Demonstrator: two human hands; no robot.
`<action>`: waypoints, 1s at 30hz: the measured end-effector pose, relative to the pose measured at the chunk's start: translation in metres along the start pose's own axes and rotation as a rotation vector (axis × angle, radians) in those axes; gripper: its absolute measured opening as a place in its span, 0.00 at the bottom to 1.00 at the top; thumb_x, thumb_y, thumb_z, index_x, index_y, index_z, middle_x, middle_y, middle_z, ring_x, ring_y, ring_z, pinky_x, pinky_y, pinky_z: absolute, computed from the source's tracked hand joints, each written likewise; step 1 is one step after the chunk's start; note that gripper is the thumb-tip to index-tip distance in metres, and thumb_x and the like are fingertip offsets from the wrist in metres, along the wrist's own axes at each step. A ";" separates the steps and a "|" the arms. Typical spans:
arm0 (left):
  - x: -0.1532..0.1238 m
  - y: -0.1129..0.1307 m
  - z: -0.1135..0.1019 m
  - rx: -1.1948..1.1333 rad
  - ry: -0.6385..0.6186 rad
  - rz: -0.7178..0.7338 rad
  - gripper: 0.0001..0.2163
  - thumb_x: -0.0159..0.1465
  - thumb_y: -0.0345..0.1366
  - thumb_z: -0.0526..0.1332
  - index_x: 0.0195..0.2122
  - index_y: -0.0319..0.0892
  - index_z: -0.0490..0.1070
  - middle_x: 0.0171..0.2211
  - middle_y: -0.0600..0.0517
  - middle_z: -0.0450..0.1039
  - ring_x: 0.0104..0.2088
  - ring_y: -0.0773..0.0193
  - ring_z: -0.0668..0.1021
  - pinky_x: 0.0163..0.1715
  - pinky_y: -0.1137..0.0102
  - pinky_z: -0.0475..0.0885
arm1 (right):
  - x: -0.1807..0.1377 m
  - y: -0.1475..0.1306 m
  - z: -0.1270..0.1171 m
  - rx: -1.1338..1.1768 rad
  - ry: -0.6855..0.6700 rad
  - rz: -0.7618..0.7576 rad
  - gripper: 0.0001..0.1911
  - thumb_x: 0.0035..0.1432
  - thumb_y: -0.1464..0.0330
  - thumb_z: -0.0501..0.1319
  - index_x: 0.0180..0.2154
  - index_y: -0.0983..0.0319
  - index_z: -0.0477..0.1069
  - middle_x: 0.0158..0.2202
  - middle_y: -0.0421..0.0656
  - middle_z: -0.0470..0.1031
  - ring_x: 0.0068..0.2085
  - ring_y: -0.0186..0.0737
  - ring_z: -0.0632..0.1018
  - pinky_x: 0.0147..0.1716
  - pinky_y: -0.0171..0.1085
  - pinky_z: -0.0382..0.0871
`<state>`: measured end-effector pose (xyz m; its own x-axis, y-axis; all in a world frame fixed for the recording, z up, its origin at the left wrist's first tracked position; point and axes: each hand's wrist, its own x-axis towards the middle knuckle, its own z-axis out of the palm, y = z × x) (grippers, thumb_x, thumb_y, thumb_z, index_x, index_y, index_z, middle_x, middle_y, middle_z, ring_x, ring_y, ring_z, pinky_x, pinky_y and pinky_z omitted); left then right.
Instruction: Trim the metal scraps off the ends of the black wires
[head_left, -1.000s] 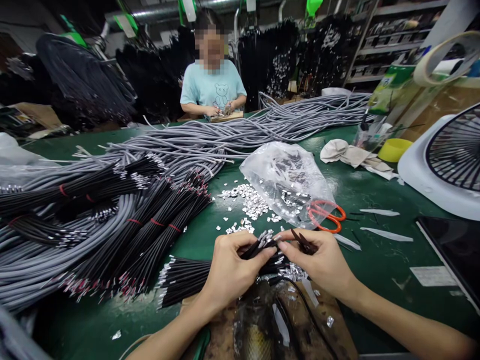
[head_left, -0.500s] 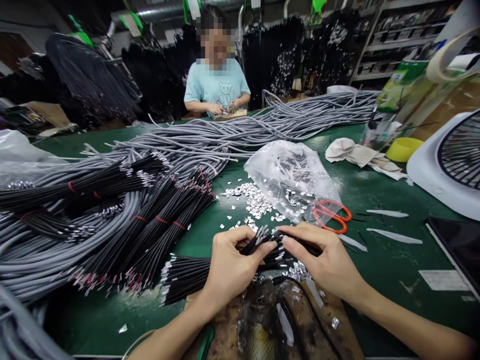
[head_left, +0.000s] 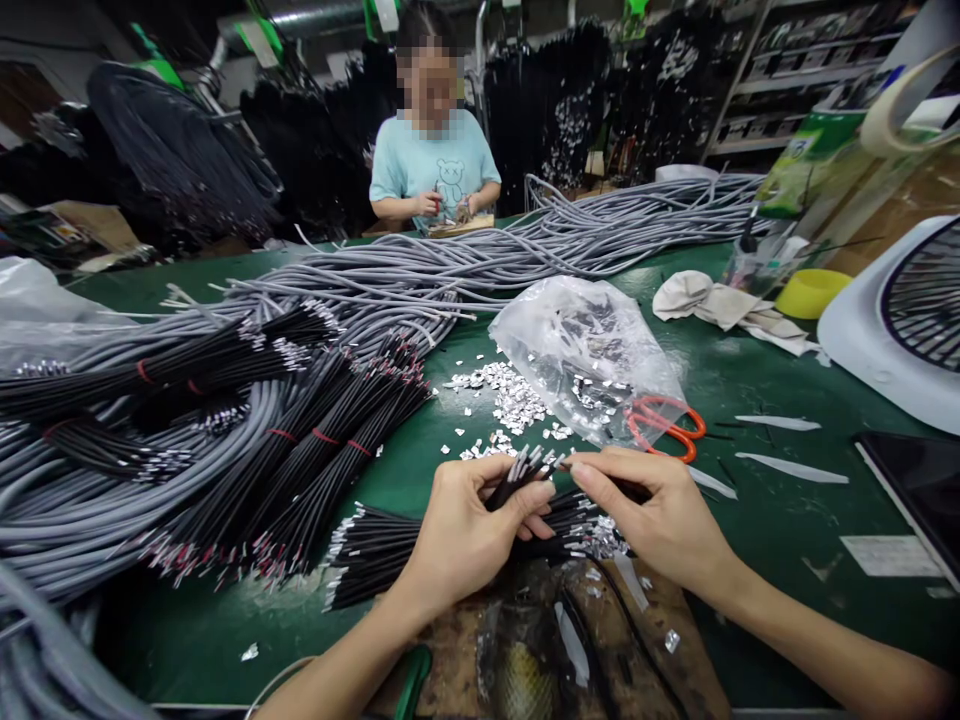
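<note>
Right hand shifts slightly outward from the wire tips; a co-worker's hand across the way has lifted

Nearest, a worn wooden board bears a grimy, film-wrapped object I cannot identify, beside a green handle. Just beyond it, the left hand closes around a bunch of black wires, silvery ends up; more of its lower fingers shows than half a second ago. The right hand's thumb and forefinger come together beside those ends, with dark strands tucked against the palm. Beneath both lie loose black wires, silver-tipped and without a visible tie.

Past the hands, foil pieces litter the green counter beside a clear plastic bag and orange-handled scissors. Leftward, red-banded wire bundles look finished with; the held bunch seems partway through, and many foil pieces appear unused.

Farther back, grey cables stretch across the counter, before the co-worker in a pale blue shirt and hanging black cables.
</note>
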<state>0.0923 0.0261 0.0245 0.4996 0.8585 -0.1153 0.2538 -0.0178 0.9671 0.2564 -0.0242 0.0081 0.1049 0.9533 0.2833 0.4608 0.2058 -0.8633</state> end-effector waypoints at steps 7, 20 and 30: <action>0.001 -0.008 0.002 0.329 0.148 0.225 0.12 0.52 0.41 0.64 0.18 0.38 0.69 0.17 0.55 0.65 0.20 0.70 0.65 0.19 0.73 0.57 | -0.001 0.000 0.003 0.145 0.074 0.187 0.10 0.46 0.64 0.63 0.30 0.65 0.76 0.19 0.40 0.69 0.21 0.31 0.67 0.19 0.31 0.60; 0.002 -0.009 0.003 0.097 -0.070 0.057 0.09 0.56 0.38 0.60 0.24 0.37 0.69 0.18 0.53 0.70 0.20 0.68 0.71 0.22 0.75 0.64 | 0.000 -0.003 0.007 0.071 0.098 0.269 0.10 0.44 0.67 0.59 0.25 0.67 0.76 0.15 0.39 0.65 0.18 0.30 0.64 0.15 0.30 0.57; 0.009 -0.008 -0.001 0.399 0.043 0.187 0.15 0.60 0.42 0.54 0.21 0.37 0.67 0.21 0.53 0.68 0.24 0.67 0.69 0.25 0.74 0.61 | 0.017 0.017 -0.019 -0.266 0.193 0.094 0.15 0.53 0.61 0.57 0.35 0.65 0.74 0.26 0.42 0.73 0.24 0.35 0.71 0.23 0.33 0.65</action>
<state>0.0941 0.0346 0.0160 0.5344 0.8422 0.0709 0.4668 -0.3641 0.8059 0.2824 -0.0086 0.0065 0.3110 0.9006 0.3037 0.6521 0.0302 -0.7575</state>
